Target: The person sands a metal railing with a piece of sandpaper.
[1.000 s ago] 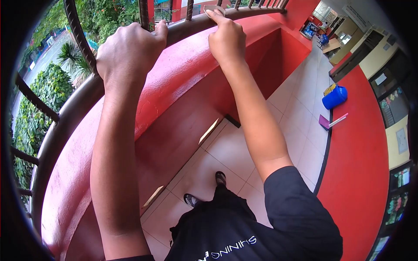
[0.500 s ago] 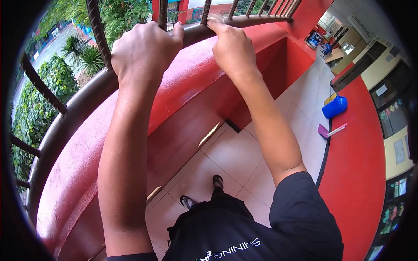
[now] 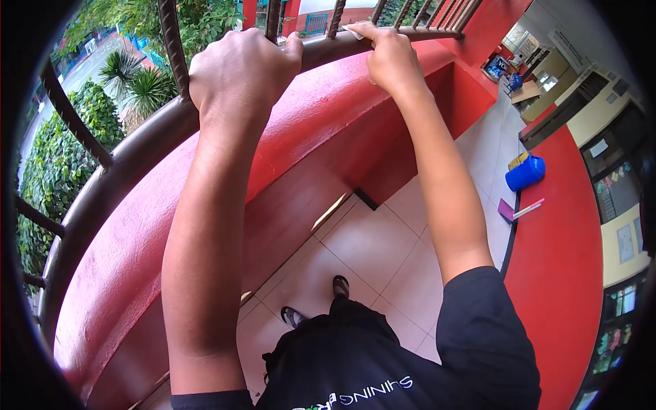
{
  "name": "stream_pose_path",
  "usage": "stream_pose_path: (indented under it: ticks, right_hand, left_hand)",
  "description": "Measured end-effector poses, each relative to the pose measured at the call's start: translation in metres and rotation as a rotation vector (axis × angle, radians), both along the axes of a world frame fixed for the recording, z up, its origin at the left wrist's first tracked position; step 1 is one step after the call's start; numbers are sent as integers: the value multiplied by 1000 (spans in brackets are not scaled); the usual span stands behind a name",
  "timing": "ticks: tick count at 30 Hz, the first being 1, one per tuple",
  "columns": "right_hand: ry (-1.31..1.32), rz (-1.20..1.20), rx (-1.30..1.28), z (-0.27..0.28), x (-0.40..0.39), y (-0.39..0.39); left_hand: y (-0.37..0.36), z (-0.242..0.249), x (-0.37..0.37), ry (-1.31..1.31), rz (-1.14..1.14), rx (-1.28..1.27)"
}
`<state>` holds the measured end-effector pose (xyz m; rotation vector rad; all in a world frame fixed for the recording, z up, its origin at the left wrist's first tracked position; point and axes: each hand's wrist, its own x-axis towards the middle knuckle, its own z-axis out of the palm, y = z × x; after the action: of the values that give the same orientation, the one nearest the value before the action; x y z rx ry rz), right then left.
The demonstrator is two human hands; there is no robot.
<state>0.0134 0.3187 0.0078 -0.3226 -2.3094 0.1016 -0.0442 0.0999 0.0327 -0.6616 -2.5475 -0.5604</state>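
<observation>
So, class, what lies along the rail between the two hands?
Head view: past the left hand, one ribbed bar joining the brown rail, then a pale piece at the right hand.

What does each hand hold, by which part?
Left hand grips the dark rail between two bars; right hand holds a pale piece at its fingertips, part unclear.

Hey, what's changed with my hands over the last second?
Your right hand slid along the rail toward your left hand, then away again, carrying the pale piece. Nothing was visibly taken up or let go. Your left hand stayed on the rail; the blue container and dustpan stayed put.
</observation>
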Motion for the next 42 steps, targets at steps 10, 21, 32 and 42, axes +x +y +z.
stream_pose_path:
  ticks: [10,21,32,42]
  right_hand:
    - [-138,-102,-110,8,3,-12]
    - [-74,-15,-69,2,-8,5]
    - [92,63,-14,-24,3,-3]
    - [-25,-202,-253,-22,24,-53]
  left_hand:
    - [0,-1,0,10,6,7]
    - [0,0,1,8,42,19]
    - [0,-2,-1,21,25,19]
    - [1,3,2,-24,42,-19]
